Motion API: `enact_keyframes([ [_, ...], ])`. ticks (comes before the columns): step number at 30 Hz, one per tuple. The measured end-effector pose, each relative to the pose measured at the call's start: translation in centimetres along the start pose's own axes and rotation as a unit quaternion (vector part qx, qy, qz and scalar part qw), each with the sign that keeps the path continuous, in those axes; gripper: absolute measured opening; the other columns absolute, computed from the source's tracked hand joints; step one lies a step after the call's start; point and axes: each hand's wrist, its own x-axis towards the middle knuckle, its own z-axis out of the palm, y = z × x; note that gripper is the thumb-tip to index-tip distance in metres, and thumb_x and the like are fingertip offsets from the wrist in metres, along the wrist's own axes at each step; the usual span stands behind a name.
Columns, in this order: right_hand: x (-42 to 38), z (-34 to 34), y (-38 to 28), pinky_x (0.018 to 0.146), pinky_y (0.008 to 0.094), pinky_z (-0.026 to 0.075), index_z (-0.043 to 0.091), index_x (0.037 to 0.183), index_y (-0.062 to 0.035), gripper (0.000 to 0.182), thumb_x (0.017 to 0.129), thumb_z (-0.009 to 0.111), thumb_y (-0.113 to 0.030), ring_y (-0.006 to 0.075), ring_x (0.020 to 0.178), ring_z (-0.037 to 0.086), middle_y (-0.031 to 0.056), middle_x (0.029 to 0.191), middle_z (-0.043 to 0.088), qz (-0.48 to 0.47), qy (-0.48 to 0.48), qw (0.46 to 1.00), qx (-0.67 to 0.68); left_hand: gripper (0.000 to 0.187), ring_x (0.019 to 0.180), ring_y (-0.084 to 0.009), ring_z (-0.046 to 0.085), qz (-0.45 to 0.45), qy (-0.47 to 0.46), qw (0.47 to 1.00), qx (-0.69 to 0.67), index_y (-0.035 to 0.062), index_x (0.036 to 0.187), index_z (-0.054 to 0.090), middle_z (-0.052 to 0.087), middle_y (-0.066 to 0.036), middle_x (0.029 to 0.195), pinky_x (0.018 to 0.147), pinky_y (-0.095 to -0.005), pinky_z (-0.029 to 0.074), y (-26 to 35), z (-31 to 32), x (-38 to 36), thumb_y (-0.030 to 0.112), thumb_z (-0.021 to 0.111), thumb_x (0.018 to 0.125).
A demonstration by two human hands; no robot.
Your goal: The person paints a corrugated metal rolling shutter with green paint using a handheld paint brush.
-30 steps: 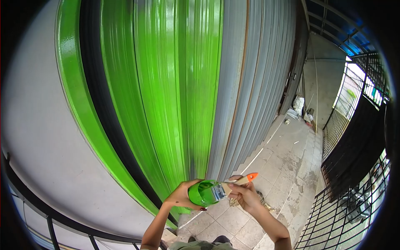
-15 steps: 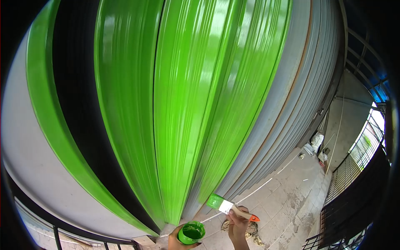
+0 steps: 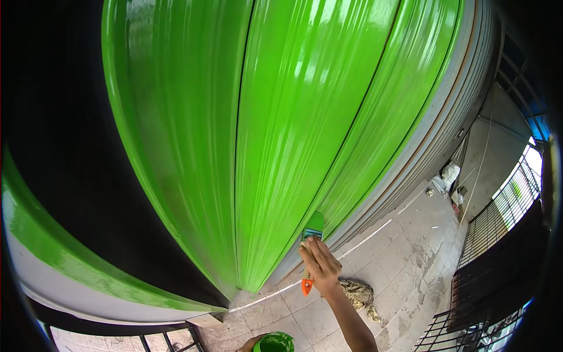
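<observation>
Just moved brush onto green shutter, clamped in right hand; gripping paint cup apart in left hand; spreading paint.

A cloth lies on the floor near the panels, between a cup at left and mesh fencing at right.

Pale tiles spread across the lower right; a grey wall and daylit grille stand at right.
</observation>
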Motion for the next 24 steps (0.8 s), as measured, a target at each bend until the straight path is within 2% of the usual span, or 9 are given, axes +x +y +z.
enact_keyframes([
  [6,-5.0,3.9,-2.4,0.081,0.0371,0.061,0.067,0.105,-0.0093,0.027,0.078,0.069,-0.005,0.0305,0.101,0.069,0.0145,0.117,0.066,0.044,-0.115,0.992,0.013,0.084,0.106,-0.0231,0.064,-0.013,-0.013,0.999,-0.035,-0.0008,0.121,0.059,0.067,-0.014,0.114,0.097,-0.0389,0.050,-2.4,-1.0,0.2,0.021,0.094,0.048],
  [7,-4.9,4.0,-2.3,0.079,0.0362,0.061,0.067,0.101,-0.0083,0.023,0.078,0.070,-0.005,0.0303,0.101,0.069,0.0146,0.111,0.068,0.042,-0.117,0.992,0.017,0.084,0.106,-0.0228,0.064,-0.001,-0.023,0.999,-0.023,-0.0006,0.121,0.059,0.068,-0.014,0.114,0.098,-0.0388,0.050,-2.7,-1.3,0.3,0.021,0.095,0.048],
  [10,-0.2,2.5,-1.1,0.079,0.0356,0.061,0.068,0.101,-0.0085,0.022,0.079,0.071,-0.006,0.0302,0.100,0.070,0.0146,0.109,0.070,0.061,-0.074,0.995,0.007,0.084,0.106,-0.0219,0.064,0.020,-0.040,0.999,0.002,0.0001,0.121,0.059,0.068,-0.013,0.113,0.098,-0.0385,0.050,-3.3,-1.4,0.4,0.021,0.095,0.048],
  [13,7.5,-2.3,0.1,0.079,0.0359,0.061,0.070,0.100,-0.0093,0.021,0.080,0.072,-0.007,0.0300,0.099,0.070,0.0144,0.110,0.070,0.040,0.012,0.999,-0.011,0.085,0.106,-0.0211,0.065,0.009,-0.054,0.998,0.018,0.0004,0.122,0.059,0.068,-0.013,0.113,0.097,-0.0381,0.051,-2.6,-1.3,0.4,0.022,0.095,0.048],
  [16,9.4,-3.4,0.3,0.080,0.0360,0.061,0.071,0.100,-0.0100,0.021,0.079,0.072,-0.007,0.0297,0.099,0.070,0.0144,0.114,0.069,-0.014,0.072,0.996,-0.056,0.087,0.105,-0.0207,0.065,0.000,-0.061,0.998,0.012,0.0001,0.123,0.059,0.068,-0.013,0.113,0.096,-0.0376,0.052,-2.4,-1.0,0.5,0.023,0.096,0.048],
  [17,8.3,-2.5,0.3,0.081,0.0355,0.061,0.071,0.098,-0.0104,0.019,0.079,0.071,-0.009,0.0288,0.101,0.069,0.0136,0.116,0.068,-0.006,0.068,0.997,-0.048,0.088,0.105,-0.0206,0.065,0.000,-0.062,0.998,0.007,-0.0001,0.123,0.058,0.068,-0.013,0.113,0.096,-0.0375,0.052,-2.5,-1.0,0.5,0.023,0.096,0.048],
  [20,2.0,1.1,-0.1,0.081,0.0349,0.061,0.070,0.099,-0.0114,0.020,0.079,0.069,-0.010,0.0284,0.103,0.069,0.0128,0.117,0.067,0.021,-0.046,0.998,-0.043,0.089,0.105,-0.0207,0.065,-0.009,-0.066,0.998,0.024,-0.0007,0.125,0.057,0.068,-0.014,0.113,0.096,-0.0377,0.052,-2.6,-1.1,0.3,0.024,0.096,0.048],
  [24,-2.4,2.7,-1.8,0.081,0.0346,0.060,0.067,0.101,-0.0115,0.022,0.079,0.068,-0.009,0.0285,0.104,0.068,0.0119,0.116,0.067,0.043,-0.152,0.987,0.007,0.090,0.105,-0.0213,0.065,-0.015,-0.064,0.997,0.041,-0.0012,0.124,0.057,0.068,-0.014,0.113,0.096,-0.0380,0.052,-3.4,-1.3,-0.2,0.024,0.096,0.048],
])
